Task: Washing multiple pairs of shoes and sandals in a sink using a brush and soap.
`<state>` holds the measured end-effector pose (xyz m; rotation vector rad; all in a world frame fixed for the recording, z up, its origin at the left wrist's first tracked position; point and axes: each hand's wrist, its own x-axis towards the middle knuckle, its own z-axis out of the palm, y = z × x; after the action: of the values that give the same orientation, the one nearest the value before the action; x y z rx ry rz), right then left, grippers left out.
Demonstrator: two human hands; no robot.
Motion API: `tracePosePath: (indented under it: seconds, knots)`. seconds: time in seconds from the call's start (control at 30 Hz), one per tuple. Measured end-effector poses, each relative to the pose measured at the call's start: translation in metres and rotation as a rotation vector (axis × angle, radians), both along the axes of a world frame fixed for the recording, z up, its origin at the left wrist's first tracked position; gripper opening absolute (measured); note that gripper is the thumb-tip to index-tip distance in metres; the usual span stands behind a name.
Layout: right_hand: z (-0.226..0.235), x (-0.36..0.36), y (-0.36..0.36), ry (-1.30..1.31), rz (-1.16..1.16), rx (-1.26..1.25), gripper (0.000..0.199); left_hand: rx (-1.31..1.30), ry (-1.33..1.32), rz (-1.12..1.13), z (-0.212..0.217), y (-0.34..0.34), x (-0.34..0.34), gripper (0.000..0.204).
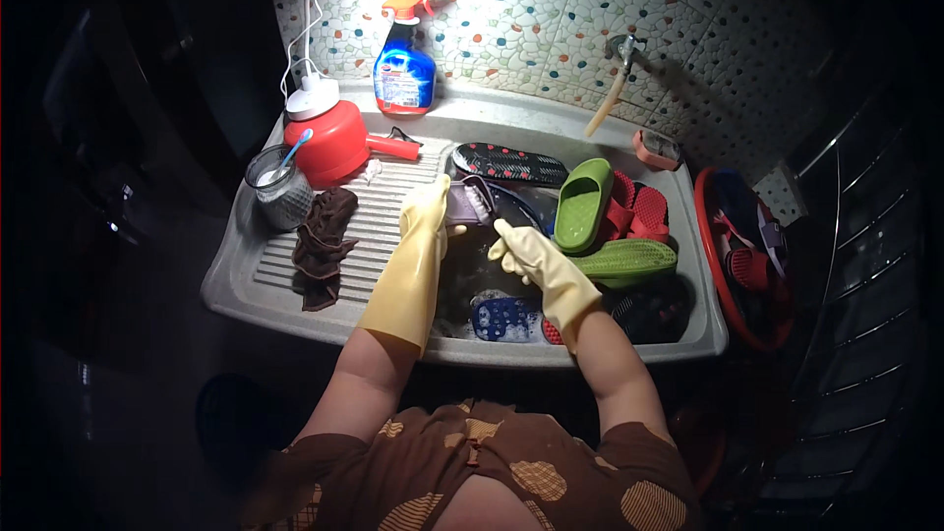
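Observation:
Both of my hands wear pale yellow rubber gloves over the sink basin. My left hand point(427, 214) is closed on the edge of a greyish-purple slipper point(460, 206), whose far side is partly hidden. In my right hand point(531, 258) is a scrub brush point(479, 201), its white bristles against the slipper. Behind them a black slipper with red dots point(506, 164) lies sole up. To the right are a green slipper point(583, 208), a second green slipper point(629, 262) and red slippers point(646, 211). A blue slipper point(504, 319) lies in dark, foamy water near the front rim.
On the ribbed drainboard point(379, 236) stand a red dipper point(329, 143) and a glass jar point(279, 187), beside a crumpled brown cloth point(326, 246). A blue spray bottle point(404, 69) stands on the back ledge. A tap point(625, 47) hangs above. Right of the sink is a red tub point(715, 265) with slippers.

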<state>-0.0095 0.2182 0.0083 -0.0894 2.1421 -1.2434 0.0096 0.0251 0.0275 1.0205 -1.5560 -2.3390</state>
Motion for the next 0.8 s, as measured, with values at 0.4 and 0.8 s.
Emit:
tracePosePath:
  seconds: [0.4, 0.8]
  knots:
    - [0.005, -0.008, 0.015, 0.268, -0.619, -0.251, 0.031, -0.212, 0.199, -0.186, -0.069, -0.074, -0.030, 0.043]
    - [-0.010, -0.022, 0.020, 0.153, -0.637, -0.449, 0.036, 0.040, 0.026, -0.381, -0.041, -0.043, -0.012, 0.051]
